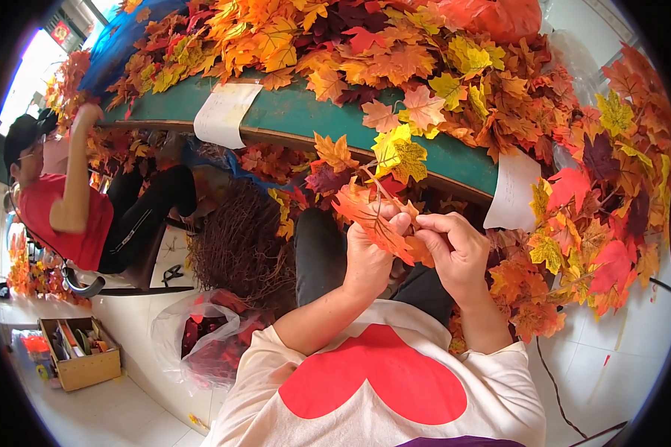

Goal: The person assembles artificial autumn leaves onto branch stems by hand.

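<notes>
An orange leaf (374, 226) blocks my remote view of part of the left hand (366, 267); a white sheet (226, 113) bears illegibly small writing; the top edge crops what seems a red bag (492, 18).

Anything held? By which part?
Left hand and right hand hold a spray of orange, pointed artificial leaves by its thin lower stem; exact fingertip contact is unclear.

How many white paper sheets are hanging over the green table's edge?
2: one paper sheet toward the left of the table, another toward its right end. Leaves may hide more.
</notes>
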Action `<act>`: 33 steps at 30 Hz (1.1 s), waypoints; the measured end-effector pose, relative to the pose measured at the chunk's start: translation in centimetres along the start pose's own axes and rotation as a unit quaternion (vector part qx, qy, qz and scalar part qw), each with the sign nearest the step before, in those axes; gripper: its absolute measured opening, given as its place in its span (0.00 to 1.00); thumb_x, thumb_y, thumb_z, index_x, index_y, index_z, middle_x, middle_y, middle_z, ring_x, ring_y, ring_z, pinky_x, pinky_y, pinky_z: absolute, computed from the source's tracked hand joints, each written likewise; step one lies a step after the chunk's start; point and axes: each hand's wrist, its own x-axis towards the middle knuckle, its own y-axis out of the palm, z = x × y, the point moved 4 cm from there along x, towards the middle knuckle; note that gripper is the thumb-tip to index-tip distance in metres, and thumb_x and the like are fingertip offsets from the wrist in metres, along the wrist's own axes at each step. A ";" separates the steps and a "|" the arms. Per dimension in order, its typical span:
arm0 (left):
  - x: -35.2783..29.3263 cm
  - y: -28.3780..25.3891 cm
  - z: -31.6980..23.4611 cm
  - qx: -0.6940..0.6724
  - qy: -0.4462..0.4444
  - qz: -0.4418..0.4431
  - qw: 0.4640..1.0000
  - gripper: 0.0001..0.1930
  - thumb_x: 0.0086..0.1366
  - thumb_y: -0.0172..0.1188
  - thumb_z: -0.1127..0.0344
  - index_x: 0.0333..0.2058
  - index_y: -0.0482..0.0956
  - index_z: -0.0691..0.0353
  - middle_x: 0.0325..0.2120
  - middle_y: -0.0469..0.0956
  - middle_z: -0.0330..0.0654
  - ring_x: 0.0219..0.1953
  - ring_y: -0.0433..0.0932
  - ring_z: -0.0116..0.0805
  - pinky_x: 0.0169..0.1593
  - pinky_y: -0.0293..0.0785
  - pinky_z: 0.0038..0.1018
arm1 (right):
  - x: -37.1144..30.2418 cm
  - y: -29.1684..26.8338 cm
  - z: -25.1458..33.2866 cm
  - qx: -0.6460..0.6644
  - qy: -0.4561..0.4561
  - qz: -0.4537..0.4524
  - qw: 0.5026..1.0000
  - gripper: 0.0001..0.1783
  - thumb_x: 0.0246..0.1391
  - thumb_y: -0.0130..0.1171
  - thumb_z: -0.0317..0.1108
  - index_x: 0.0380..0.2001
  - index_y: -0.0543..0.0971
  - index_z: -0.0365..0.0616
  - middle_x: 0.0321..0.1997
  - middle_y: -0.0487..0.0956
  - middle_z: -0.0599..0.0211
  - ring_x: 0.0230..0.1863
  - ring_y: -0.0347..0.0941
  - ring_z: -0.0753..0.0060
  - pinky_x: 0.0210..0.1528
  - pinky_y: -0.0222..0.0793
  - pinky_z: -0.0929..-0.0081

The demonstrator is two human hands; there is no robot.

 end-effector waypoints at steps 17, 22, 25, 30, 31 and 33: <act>0.0 0.0 -0.1 -0.005 0.005 0.011 1.000 0.02 0.60 0.56 0.73 0.31 0.72 0.60 0.27 0.74 0.33 0.28 0.72 0.17 0.30 0.69 0.14 | 0.0 0.1 0.0 0.001 0.001 0.003 1.000 0.09 0.41 0.62 0.23 0.30 0.77 0.42 0.25 0.77 0.64 0.25 0.73 0.65 0.28 0.68 0.75; -0.1 -0.2 0.2 -0.004 -0.009 0.012 1.000 0.03 0.60 0.57 0.74 0.32 0.72 0.60 0.28 0.75 0.33 0.29 0.73 0.18 0.32 0.70 0.15 | -0.1 0.1 -0.1 0.004 0.001 0.004 1.000 0.09 0.40 0.62 0.23 0.29 0.77 0.42 0.25 0.77 0.64 0.25 0.73 0.65 0.28 0.69 0.75; 0.0 -0.1 -0.1 -0.002 0.011 0.032 0.999 0.03 0.59 0.57 0.74 0.32 0.72 0.60 0.28 0.75 0.33 0.30 0.73 0.18 0.33 0.71 0.15 | -0.1 0.0 0.0 -0.002 0.001 0.010 1.000 0.10 0.40 0.62 0.23 0.30 0.77 0.42 0.25 0.77 0.64 0.25 0.73 0.66 0.28 0.69 0.75; 0.1 0.1 -0.6 0.038 0.000 0.061 0.997 0.04 0.59 0.57 0.75 0.32 0.72 0.62 0.28 0.75 0.34 0.32 0.74 0.20 0.37 0.71 0.16 | -0.2 -0.2 0.5 -0.019 -0.029 0.005 0.999 0.13 0.40 0.62 0.21 0.32 0.73 0.40 0.27 0.76 0.62 0.24 0.72 0.65 0.27 0.69 0.75; 0.1 0.0 -0.5 0.037 0.000 0.062 0.997 0.04 0.59 0.57 0.75 0.32 0.72 0.62 0.28 0.75 0.34 0.32 0.74 0.20 0.37 0.71 0.16 | -0.3 -0.2 0.6 -0.019 -0.029 0.005 0.999 0.13 0.40 0.62 0.21 0.32 0.73 0.40 0.27 0.76 0.62 0.24 0.72 0.65 0.27 0.69 0.75; 0.2 -0.2 -0.1 0.044 -0.003 0.050 0.998 0.04 0.59 0.56 0.76 0.32 0.72 0.62 0.28 0.75 0.35 0.32 0.74 0.20 0.37 0.71 0.17 | -0.5 -0.3 1.1 -0.066 -0.076 0.002 0.995 0.17 0.37 0.62 0.17 0.33 0.71 0.39 0.27 0.75 0.61 0.24 0.71 0.64 0.26 0.68 0.74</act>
